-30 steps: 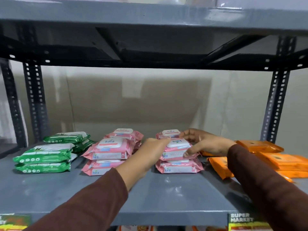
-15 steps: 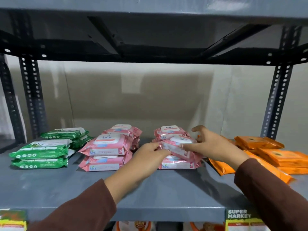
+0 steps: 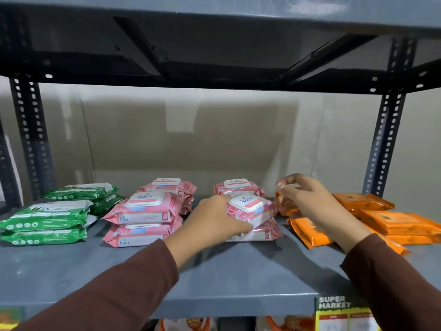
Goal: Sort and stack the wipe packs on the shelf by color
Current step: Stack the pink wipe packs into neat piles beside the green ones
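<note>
On the grey shelf (image 3: 214,278), green wipe packs (image 3: 47,218) are stacked at the left. Pink packs (image 3: 143,211) are stacked left of centre, with more pink packs (image 3: 238,187) behind and in the middle. Orange packs (image 3: 386,220) lie at the right. My left hand (image 3: 214,218) grips the tilted top pink pack (image 3: 250,209) of the middle front stack. My right hand (image 3: 310,201) hovers above the leftmost orange packs (image 3: 307,232), fingers curled and apart, holding nothing.
Dark perforated uprights (image 3: 386,139) stand at both back corners, and the upper shelf (image 3: 214,44) hangs low overhead. A "Super Market" price tag (image 3: 338,311) hangs on the front edge at the right. Goods show on the shelf below.
My right hand has let go of the top pink pack and moved right, over the orange packs. My left hand has closed on that pack, which now sits tilted.
</note>
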`<state>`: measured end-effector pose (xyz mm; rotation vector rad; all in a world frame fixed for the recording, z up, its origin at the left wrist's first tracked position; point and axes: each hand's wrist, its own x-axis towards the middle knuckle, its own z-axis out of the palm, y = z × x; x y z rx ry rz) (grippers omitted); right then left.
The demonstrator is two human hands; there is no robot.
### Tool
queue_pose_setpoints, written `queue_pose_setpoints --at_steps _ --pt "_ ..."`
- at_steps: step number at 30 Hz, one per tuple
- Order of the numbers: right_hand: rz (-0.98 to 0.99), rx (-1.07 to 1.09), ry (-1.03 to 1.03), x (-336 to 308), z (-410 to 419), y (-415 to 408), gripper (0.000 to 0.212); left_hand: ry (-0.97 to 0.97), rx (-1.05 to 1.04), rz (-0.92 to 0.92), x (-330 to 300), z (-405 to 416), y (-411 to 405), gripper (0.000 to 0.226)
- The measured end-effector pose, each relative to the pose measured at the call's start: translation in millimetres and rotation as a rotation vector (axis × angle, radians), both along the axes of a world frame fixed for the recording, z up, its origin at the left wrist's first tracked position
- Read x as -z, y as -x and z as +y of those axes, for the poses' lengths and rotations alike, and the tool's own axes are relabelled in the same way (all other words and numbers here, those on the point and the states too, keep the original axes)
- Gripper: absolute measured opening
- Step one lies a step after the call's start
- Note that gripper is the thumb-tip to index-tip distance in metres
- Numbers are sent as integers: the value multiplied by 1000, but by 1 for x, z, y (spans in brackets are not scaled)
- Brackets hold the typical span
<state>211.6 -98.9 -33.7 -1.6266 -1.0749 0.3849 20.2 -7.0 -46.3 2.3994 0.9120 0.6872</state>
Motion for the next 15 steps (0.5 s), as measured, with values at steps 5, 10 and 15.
queue_pose_setpoints --at_steps 5,10,15 --pt "22 -108 25 24 7 -12 23 287 94 -77 2 30 -2 59" --pt "150 -191 1 39 16 -7 26 533 81 -211 22 49 -12 33" --pt "263 -212 2 42 21 0 30 637 74 -294 23 48 -18 35"
